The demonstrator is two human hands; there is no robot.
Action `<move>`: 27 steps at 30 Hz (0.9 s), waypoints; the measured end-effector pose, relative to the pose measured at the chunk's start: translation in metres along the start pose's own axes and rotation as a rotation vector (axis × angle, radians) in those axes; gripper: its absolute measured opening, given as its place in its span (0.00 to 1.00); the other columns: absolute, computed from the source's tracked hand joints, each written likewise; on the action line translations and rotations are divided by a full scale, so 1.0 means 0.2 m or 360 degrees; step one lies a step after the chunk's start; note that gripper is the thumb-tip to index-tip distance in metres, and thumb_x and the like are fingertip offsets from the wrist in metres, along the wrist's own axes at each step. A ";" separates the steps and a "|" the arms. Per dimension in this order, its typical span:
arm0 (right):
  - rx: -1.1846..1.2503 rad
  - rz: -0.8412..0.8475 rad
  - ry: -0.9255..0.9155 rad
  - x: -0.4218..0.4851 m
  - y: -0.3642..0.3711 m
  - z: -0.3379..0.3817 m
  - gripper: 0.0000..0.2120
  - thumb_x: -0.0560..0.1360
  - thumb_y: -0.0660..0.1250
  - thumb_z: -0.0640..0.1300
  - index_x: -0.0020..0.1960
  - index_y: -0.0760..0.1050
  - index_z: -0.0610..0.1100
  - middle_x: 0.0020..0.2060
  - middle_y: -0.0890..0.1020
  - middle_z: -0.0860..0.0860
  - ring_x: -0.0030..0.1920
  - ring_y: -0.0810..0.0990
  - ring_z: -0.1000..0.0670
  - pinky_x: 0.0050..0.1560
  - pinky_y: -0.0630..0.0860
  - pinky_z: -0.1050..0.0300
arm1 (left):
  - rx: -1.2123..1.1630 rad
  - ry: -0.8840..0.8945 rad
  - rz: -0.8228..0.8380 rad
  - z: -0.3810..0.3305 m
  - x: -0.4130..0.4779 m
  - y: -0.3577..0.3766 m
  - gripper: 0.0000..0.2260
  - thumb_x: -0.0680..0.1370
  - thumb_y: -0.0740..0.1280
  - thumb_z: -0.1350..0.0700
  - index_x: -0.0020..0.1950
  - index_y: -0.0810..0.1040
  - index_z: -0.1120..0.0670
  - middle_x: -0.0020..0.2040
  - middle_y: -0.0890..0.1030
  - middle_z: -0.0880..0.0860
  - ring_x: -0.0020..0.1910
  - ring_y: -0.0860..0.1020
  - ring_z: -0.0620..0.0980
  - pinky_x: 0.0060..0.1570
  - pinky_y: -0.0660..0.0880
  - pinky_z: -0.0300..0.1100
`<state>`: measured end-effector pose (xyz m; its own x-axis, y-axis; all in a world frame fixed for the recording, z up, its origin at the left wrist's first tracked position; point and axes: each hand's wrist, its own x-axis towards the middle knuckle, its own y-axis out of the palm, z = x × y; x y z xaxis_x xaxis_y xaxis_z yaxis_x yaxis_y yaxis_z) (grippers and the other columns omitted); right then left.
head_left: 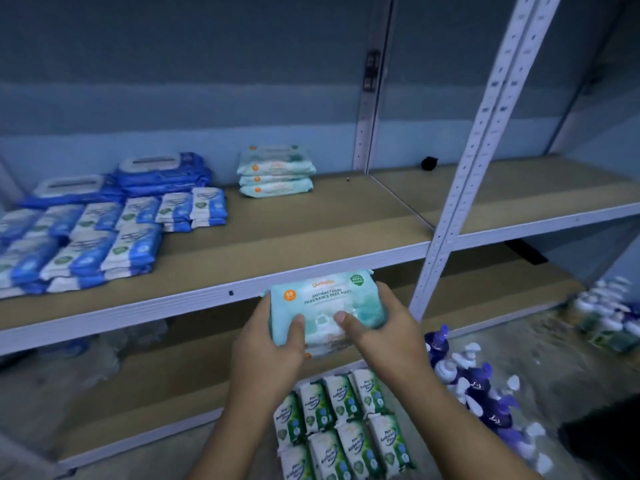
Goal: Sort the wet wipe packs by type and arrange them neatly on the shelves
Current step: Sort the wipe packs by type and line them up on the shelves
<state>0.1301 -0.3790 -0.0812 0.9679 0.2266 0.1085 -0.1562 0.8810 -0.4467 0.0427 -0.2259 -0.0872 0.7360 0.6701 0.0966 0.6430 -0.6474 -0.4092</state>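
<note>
**Teal pack in transit to shelf**

Green packs [343,427] lay nearest. Left hand [273,336] and right hand [377,332] each gripped the teal pack [325,306], held before the shelf [214,292] edge. Recommended: square it flat atop the matching teal stack [276,171], labels aligned

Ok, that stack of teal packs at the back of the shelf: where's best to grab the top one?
Take the top pack of the teal stack by its two short ends, coming from the front and above. It lies flat with its long side facing you, the ends overhang freely, and the shelf in front is bare.
</note>
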 end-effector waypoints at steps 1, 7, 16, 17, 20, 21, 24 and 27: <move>0.0001 -0.0026 -0.0019 -0.01 -0.02 0.09 0.22 0.63 0.75 0.61 0.54 0.72 0.62 0.44 0.84 0.62 0.45 0.82 0.60 0.49 0.81 0.53 | 0.0013 0.0022 -0.0025 -0.05 0.01 -0.06 0.21 0.78 0.69 0.47 0.71 0.72 0.44 0.59 0.81 0.42 0.57 0.79 0.45 0.57 0.75 0.42; 0.0011 -0.0115 -0.0150 0.03 -0.09 0.52 0.33 0.64 0.78 0.63 0.63 0.65 0.66 0.42 0.77 0.68 0.46 0.79 0.61 0.44 0.75 0.61 | 0.0076 0.0138 -0.0101 -0.32 0.13 -0.35 0.19 0.78 0.67 0.44 0.69 0.73 0.44 0.55 0.79 0.42 0.56 0.79 0.49 0.56 0.75 0.46; 0.0095 -0.0153 -0.0205 0.39 0.00 0.68 0.33 0.62 0.77 0.67 0.62 0.71 0.59 0.46 0.83 0.64 0.47 0.82 0.61 0.51 0.81 0.51 | 0.0246 0.0253 -0.0069 -0.54 0.51 -0.44 0.18 0.79 0.65 0.42 0.68 0.72 0.43 0.57 0.81 0.43 0.54 0.80 0.48 0.55 0.78 0.47; 0.0090 -0.0144 -0.0204 0.44 0.02 0.66 0.33 0.62 0.77 0.67 0.62 0.71 0.58 0.47 0.83 0.63 0.47 0.83 0.61 0.51 0.82 0.50 | 0.0292 0.0250 -0.0066 -0.54 0.56 -0.43 0.19 0.79 0.64 0.42 0.70 0.72 0.44 0.59 0.80 0.45 0.56 0.79 0.49 0.56 0.77 0.48; 0.0112 -0.0116 -0.0178 0.58 0.09 0.58 0.32 0.60 0.77 0.69 0.59 0.72 0.59 0.46 0.84 0.63 0.46 0.83 0.60 0.51 0.82 0.48 | 0.0362 0.0237 -0.0055 -0.50 0.68 -0.36 0.20 0.80 0.64 0.43 0.71 0.71 0.46 0.63 0.79 0.46 0.58 0.78 0.49 0.55 0.74 0.42; 0.0119 -0.0102 -0.0169 0.62 0.11 0.55 0.31 0.60 0.77 0.69 0.58 0.72 0.59 0.46 0.84 0.63 0.46 0.84 0.60 0.51 0.82 0.48 | 0.0358 0.0226 -0.0045 -0.47 0.72 -0.33 0.20 0.80 0.64 0.43 0.71 0.70 0.46 0.62 0.79 0.46 0.56 0.77 0.47 0.53 0.72 0.40; 0.0138 -0.0043 -0.0121 0.71 0.18 0.46 0.31 0.60 0.77 0.68 0.58 0.72 0.60 0.46 0.84 0.63 0.46 0.84 0.60 0.50 0.83 0.47 | 0.0344 0.0121 0.0034 -0.38 0.81 -0.24 0.21 0.80 0.64 0.43 0.71 0.70 0.48 0.61 0.79 0.45 0.53 0.75 0.45 0.49 0.69 0.38; 0.0098 0.0011 -0.0052 0.76 0.24 0.37 0.31 0.59 0.78 0.67 0.58 0.72 0.60 0.47 0.84 0.62 0.47 0.83 0.59 0.52 0.82 0.47 | 0.0367 0.0028 0.0115 -0.28 0.88 -0.18 0.22 0.79 0.66 0.43 0.71 0.71 0.49 0.62 0.80 0.48 0.59 0.79 0.49 0.57 0.76 0.44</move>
<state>0.2560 -0.2711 -0.0206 0.9601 0.2451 0.1348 -0.1755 0.9030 -0.3921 0.1618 -0.1054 -0.0047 0.7831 0.6174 0.0746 0.5249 -0.5919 -0.6117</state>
